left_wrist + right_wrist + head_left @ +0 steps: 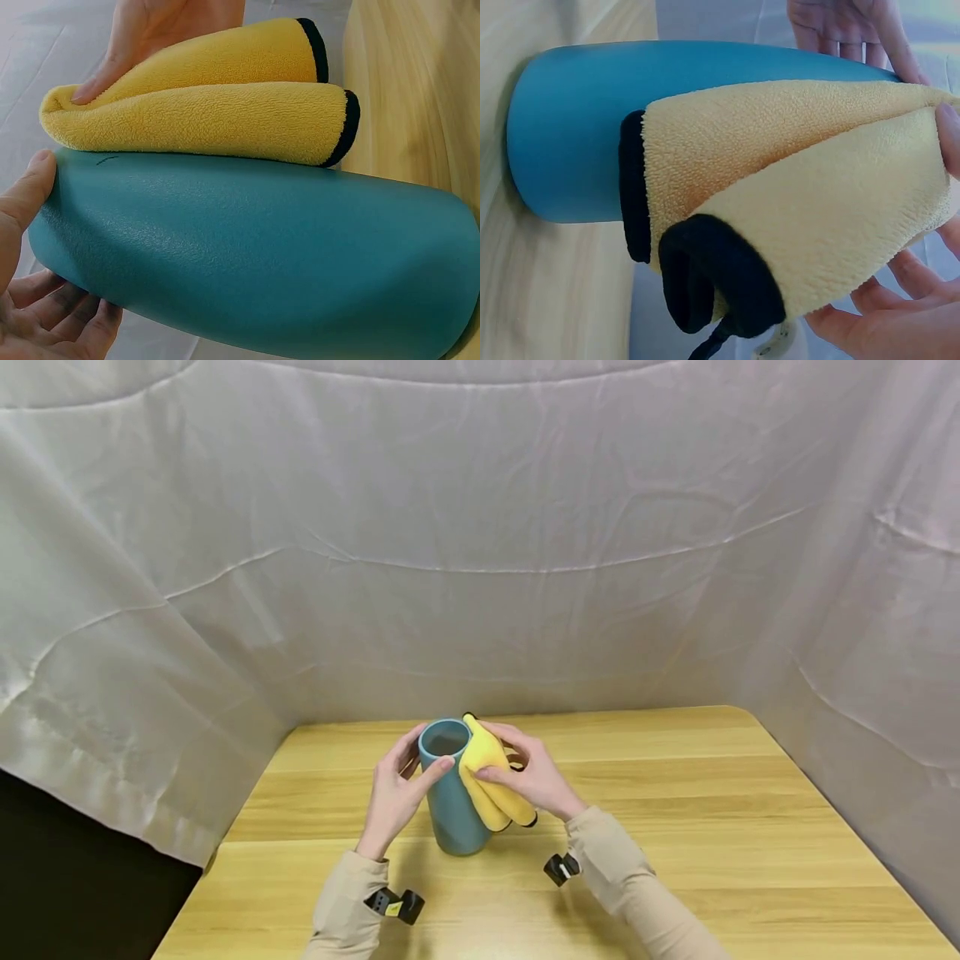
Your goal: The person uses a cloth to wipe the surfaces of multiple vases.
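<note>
Table (750, 827) bears upright vase (453, 814) at 6 o'clock (head view), left hand (396, 793) gripping its top from 9, right hand (538, 777) pinching cloth (202, 120) at 3; judged: vase stiff, slippery, hold up top; cloth soft, light, pinch folds.

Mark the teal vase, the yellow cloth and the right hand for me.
Teal vase (255, 247): left wrist view, middle of its side wall.
Yellow cloth (810, 202): right wrist view, its nearer fold.
Right hand (540, 777): head view, near the thumb's base.
</note>
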{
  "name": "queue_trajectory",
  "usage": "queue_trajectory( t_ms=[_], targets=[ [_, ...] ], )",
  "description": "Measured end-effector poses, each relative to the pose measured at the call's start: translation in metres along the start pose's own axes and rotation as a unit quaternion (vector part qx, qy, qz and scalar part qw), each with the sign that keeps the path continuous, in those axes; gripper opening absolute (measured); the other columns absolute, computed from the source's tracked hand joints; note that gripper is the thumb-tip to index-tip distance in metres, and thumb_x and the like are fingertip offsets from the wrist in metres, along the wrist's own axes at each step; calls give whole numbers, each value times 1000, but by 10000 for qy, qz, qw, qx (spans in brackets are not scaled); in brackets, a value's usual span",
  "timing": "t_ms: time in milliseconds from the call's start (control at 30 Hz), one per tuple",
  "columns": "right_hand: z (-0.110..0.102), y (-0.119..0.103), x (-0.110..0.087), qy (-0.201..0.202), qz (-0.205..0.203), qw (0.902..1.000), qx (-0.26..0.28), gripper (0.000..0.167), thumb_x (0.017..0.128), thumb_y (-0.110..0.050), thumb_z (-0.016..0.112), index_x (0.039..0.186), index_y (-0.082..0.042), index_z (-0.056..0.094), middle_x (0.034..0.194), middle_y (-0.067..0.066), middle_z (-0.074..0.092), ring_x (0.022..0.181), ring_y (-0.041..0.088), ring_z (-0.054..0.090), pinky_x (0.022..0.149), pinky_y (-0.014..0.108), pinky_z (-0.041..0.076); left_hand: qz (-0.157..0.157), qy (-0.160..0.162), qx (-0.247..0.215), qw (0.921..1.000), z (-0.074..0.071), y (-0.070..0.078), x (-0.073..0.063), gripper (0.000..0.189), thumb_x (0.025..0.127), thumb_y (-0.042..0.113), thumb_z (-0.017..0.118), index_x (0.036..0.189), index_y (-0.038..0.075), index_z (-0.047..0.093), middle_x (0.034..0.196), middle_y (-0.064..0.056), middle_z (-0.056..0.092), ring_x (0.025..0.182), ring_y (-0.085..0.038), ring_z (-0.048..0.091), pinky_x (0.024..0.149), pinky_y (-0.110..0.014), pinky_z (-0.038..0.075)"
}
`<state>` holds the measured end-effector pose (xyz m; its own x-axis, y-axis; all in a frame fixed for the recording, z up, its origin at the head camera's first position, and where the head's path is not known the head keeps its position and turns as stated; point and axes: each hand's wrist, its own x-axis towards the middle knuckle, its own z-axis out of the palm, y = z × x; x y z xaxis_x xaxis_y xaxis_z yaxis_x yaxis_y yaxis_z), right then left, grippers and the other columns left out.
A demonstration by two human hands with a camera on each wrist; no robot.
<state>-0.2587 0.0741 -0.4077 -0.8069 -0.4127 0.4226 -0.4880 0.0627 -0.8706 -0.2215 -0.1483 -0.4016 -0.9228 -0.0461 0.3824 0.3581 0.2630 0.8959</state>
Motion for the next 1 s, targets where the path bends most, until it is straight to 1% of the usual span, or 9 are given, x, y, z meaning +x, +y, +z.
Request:
queue_trajectory(
  t_ms=[267, 467, 667, 867, 1000],
  targets=[
    [3, 5, -6, 29, 83, 10000, 24, 63, 88, -12, 78, 146, -18, 55, 144, 10, 58, 114, 16, 60, 91, 42, 54, -18, 32, -43, 10000, 0, 0, 0, 60, 85, 14, 81, 141, 7, 57, 137, -17, 64, 134, -34, 57, 114, -49, 42],
    [6, 14, -14, 16, 402, 9992, 29, 64, 87, -14, 78, 146, -18, 55, 146, 10, 58, 119, 18, 58, 94, 40, 52, -33, 5, -81, 10000, 0, 0, 0, 60, 86, 14, 80, 140, 8, 57, 137, -17, 64, 135, -34, 56, 114, -49, 41],
    [9, 24, -23, 63, 661, 9978, -19, 64, 87, -15, 79, 146, -18, 54, 146, 11, 57, 119, 20, 59, 94, 38, 52, -43, 15, -71, 10000, 1, -1, -1, 59, 86, 14, 80, 140, 8, 57, 137, -17, 64, 135, -34, 56, 114, -50, 41],
    [11, 29, -29, 86, 749, 9972, 16, 64, 87, -16, 79, 146, -16, 54, 147, 12, 56, 120, 27, 59, 96, 44, 51, -52, 37, -71, 10000, 1, 0, -1, 59, 86, 13, 80, 140, 8, 57, 137, -17, 64, 135, -35, 56, 115, -50, 40],
    [13, 34, -33, 79, 809, 9967, 1, 63, 88, -17, 78, 146, -15, 54, 146, 14, 56, 122, 31, 58, 96, 43, 51, -50, 35, -70, 10000, 1, 1, -1, 60, 86, 13, 80, 140, 7, 57, 137, -18, 64, 134, -35, 56, 115, -51, 40]
  ],
)
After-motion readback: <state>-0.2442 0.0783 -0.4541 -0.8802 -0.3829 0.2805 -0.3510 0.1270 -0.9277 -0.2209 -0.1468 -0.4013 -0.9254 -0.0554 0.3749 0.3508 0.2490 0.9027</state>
